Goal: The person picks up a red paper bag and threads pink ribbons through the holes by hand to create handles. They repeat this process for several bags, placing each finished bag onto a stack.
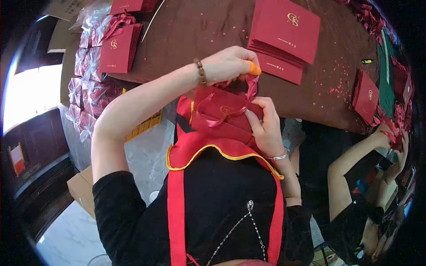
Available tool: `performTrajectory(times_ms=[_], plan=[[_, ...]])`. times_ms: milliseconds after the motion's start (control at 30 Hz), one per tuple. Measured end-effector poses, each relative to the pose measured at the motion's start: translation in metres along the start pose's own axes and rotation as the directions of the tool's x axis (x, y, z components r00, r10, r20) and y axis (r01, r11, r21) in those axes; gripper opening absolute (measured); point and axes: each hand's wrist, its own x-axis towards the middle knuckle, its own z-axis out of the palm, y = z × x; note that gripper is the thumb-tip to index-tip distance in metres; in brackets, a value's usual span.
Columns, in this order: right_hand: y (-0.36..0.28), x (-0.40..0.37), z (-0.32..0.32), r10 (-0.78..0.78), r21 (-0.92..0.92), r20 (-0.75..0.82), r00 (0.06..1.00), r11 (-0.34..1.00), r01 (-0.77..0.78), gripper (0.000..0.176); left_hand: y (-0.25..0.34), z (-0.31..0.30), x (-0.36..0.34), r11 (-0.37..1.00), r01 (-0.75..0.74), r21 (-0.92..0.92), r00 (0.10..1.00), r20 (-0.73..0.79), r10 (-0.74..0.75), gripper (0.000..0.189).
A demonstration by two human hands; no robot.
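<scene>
A dark red paper gift bag (222, 106) with a gold logo lies tilted against my red apron (195, 153) at the table's front edge. A shiny red ribbon (252, 86) runs up from the bag, and another length loops across its front. My left hand (235, 64), with an orange finger cover, is closed in a pinch on the ribbon above the bag. Lower down, my right hand (266, 126) grips the bag's right side, thumb in front beside the ribbon and fingers partly hidden behind.
Stacked red bags lie on the brown-covered table (199, 35): a large stack (286, 31), one at left (116, 48), one at right (366, 95). Plastic-wrapped bundles (84, 88) line the left edge. A co-worker's hands (395, 139) handle red ribbons at right. A yellow crate (148, 125) stands below the table.
</scene>
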Motion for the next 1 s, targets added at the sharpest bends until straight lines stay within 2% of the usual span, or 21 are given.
performTrajectory(times_ms=[33, 67, 133, 167, 267, 333, 367, 400, 467, 500, 533, 567, 633, 667, 700, 733, 800, 833, 900, 933, 1000], plan=[[0.001, 0.002, 0.000, 0.007, 0.001, 0.017, 1.000, 1.000, -0.007, 0.029, 0.001, 0.001, 0.001, 1.000, 0.024, 0.015, 1.000, 0.002, -0.024, 0.010], [-0.002, 0.001, -0.001, 0.004, 0.001, 0.020, 1.000, 1.000, -0.004, 0.029, -0.011, 0.006, 0.011, 0.983, -0.180, 0.024, 0.984, 0.005, 0.179, 0.012], [-0.007, -0.001, -0.001, 0.312, 0.138, 0.107, 0.944, 0.935, -0.325, 0.037, -0.020, 0.011, 0.018, 0.872, -0.380, 0.309, 0.903, -0.082, 0.422, 0.016], [-0.003, -0.001, 0.000, 0.293, 0.161, 0.110, 0.950, 0.938, -0.308, 0.044, -0.012, 0.011, 0.014, 0.841, -0.325, 0.434, 0.920, -0.062, 0.387, 0.019], [0.005, -0.004, 0.002, 0.190, 0.212, 0.108, 0.976, 0.955, -0.209, 0.045, -0.006, -0.013, 0.032, 0.692, -0.452, 0.564, 0.760, -0.164, 0.630, 0.019], [0.002, -0.001, 0.001, 0.051, 0.137, 0.097, 0.994, 0.988, -0.064, 0.047, 0.010, -0.033, 0.038, 0.918, -0.292, 0.267, 0.868, -0.329, 0.371, 0.019], [-0.006, 0.002, -0.004, 0.182, 0.184, 0.173, 0.968, 0.960, -0.213, 0.047, 0.023, -0.035, 0.030, 0.949, -0.174, 0.264, 0.906, -0.335, 0.259, 0.017], [-0.010, 0.004, -0.007, 0.303, 0.218, 0.255, 0.918, 0.907, -0.360, 0.047, 0.020, -0.037, 0.033, 0.948, -0.175, 0.267, 0.903, -0.340, 0.262, 0.017], [0.001, 0.002, -0.002, 0.294, 0.232, 0.272, 0.916, 0.904, -0.359, 0.046, 0.013, -0.039, 0.038, 0.966, -0.185, 0.178, 0.900, -0.364, 0.239, 0.018], [0.007, -0.001, 0.004, 0.227, 0.365, 0.199, 0.953, 0.886, -0.287, 0.046, 0.010, -0.045, 0.037, 0.922, -0.199, 0.333, 0.905, -0.298, 0.303, 0.020], [0.012, -0.002, 0.008, 0.167, 0.486, 0.114, 0.979, 0.850, -0.202, 0.045, 0.006, -0.050, 0.035, 0.896, -0.298, 0.330, 0.878, -0.274, 0.393, 0.020], [0.015, -0.003, 0.005, 0.274, 0.397, 0.141, 0.951, 0.865, -0.308, 0.045, 0.003, -0.055, 0.033, 0.861, -0.395, 0.322, 0.841, -0.251, 0.480, 0.022], [0.010, -0.001, 0.006, 0.268, 0.645, 0.016, 0.963, 0.733, -0.214, 0.049, -0.009, -0.067, 0.019, 0.782, -0.328, 0.529, 0.700, -0.419, 0.577, 0.030], [0.014, 0.000, 0.002, 0.294, 0.577, -0.016, 0.956, 0.783, -0.232, 0.052, -0.004, -0.063, 0.000, 0.877, -0.369, 0.307, 0.718, -0.505, 0.478, 0.031], [0.011, 0.004, 0.000, 0.346, 0.687, -0.014, 0.938, 0.685, -0.242, 0.052, -0.012, -0.067, -0.011, 0.866, -0.412, 0.284, 0.694, -0.518, 0.500, 0.033], [0.008, 0.007, -0.002, 0.395, 0.783, -0.005, 0.919, 0.573, -0.242, 0.052, -0.020, -0.067, -0.025, 0.912, -0.387, 0.134, 0.794, -0.454, 0.404, 0.035], [0.013, 0.012, -0.001, 0.351, 0.757, -0.085, 0.933, 0.631, -0.168, 0.051, -0.054, -0.061, -0.040, 0.932, -0.290, -0.218, 0.943, -0.229, 0.240, 0.040], [0.009, 0.016, -0.001, 0.332, 0.726, -0.109, 0.937, 0.670, -0.152, 0.050, -0.040, -0.042, -0.055, 0.984, -0.178, 0.004, 0.953, -0.247, 0.174, 0.039], [0.006, 0.019, 0.000, 0.336, 0.668, -0.072, 0.939, 0.716, -0.205, 0.044, -0.052, -0.020, -0.061, 0.929, -0.329, -0.168, 0.933, -0.213, 0.291, 0.048], [0.011, 0.019, -0.001, 0.337, 0.628, -0.081, 0.938, 0.748, -0.215, 0.040, -0.051, -0.021, -0.068, 0.971, -0.236, -0.035, 0.955, -0.193, 0.225, 0.050], [0.009, 0.023, 0.000, 0.338, 0.603, -0.101, 0.936, 0.769, -0.213, 0.027, -0.054, -0.020, -0.079, 0.961, -0.264, -0.076, 0.949, -0.197, 0.245, 0.051]])
